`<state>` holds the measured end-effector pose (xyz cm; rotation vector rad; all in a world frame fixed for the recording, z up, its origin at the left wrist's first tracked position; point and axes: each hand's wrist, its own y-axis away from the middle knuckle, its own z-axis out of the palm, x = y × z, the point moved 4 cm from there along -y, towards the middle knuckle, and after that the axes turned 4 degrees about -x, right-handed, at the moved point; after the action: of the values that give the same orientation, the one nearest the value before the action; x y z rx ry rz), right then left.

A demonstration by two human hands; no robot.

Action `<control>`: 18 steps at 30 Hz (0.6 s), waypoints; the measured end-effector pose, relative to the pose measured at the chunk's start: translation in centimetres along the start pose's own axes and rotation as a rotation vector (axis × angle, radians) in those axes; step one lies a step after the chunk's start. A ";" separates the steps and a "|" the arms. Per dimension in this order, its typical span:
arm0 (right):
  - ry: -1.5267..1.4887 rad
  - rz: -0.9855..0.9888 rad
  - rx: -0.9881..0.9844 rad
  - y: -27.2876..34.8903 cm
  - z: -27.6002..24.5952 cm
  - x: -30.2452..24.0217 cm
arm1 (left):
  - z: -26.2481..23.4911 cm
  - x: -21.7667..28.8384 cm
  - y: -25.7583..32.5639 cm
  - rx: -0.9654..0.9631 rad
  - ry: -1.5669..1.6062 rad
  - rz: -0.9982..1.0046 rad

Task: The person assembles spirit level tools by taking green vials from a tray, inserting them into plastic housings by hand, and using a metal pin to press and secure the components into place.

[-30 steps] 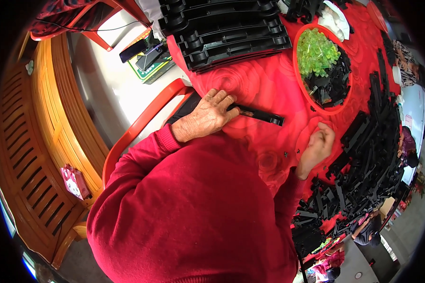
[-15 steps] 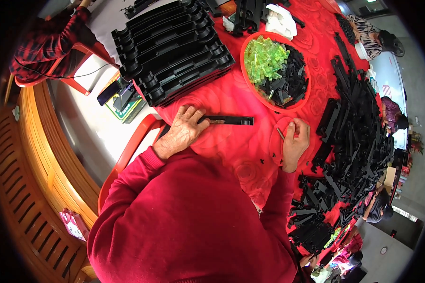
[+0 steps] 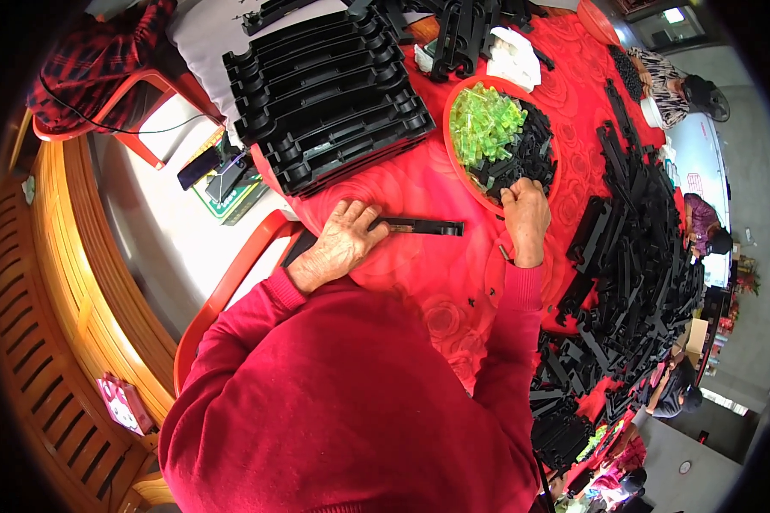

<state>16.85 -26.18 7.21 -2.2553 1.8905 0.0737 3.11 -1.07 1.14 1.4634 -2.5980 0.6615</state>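
Observation:
My left hand (image 3: pixel 342 241) is closed over the near end of a narrow black plastic strip (image 3: pixel 436 227), which lies on the red cloth and points right. An orange basin (image 3: pixel 453 154) holds translucent yellow-green pieces (image 3: pixel 485 124) beside small black plastic pieces (image 3: pixel 535 141). At the basin's near edge, my right hand (image 3: pixel 527 218) reaches over the rim with its fingers bent together among the black pieces. Whatever those fingertips grip is hidden. A short thin rod (image 3: pixel 504 253) shows on the cloth beside my right wrist.
A stack of ribbed black plastic frames (image 3: pixel 329 103) stands beyond my left hand. Many long black parts (image 3: pixel 633 248) are heaped along the right. White crumpled tissue (image 3: pixel 513 60) lies behind the basin. A person in a checked sleeve (image 3: pixel 94 73) sits at far left; others are at far right.
My right hand has moved away from me, from the cloth to the basin's black pieces. My left hand stays on the black strip. The whole view has shifted slightly.

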 end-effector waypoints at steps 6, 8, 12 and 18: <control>-0.168 -0.018 0.189 1.0 -0.9 0.9 | -1.9 0.4 -0.5 0.146 0.140 -0.044; -0.532 0.002 0.273 1.8 -2.0 0.6 | -3.3 0.9 -0.7 0.198 0.192 -0.047; -0.502 -0.112 0.132 4.0 -3.7 -3.0 | -3.7 1.3 -1.0 0.248 0.696 -0.148; -0.054 -0.754 0.364 8.7 -3.6 -9.3 | -1.2 1.9 -2.3 -0.022 1.880 -0.630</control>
<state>6.32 -19.20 11.20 -2.4826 0.8334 -0.2902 3.84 -3.07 3.53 0.6875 -0.6649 1.0425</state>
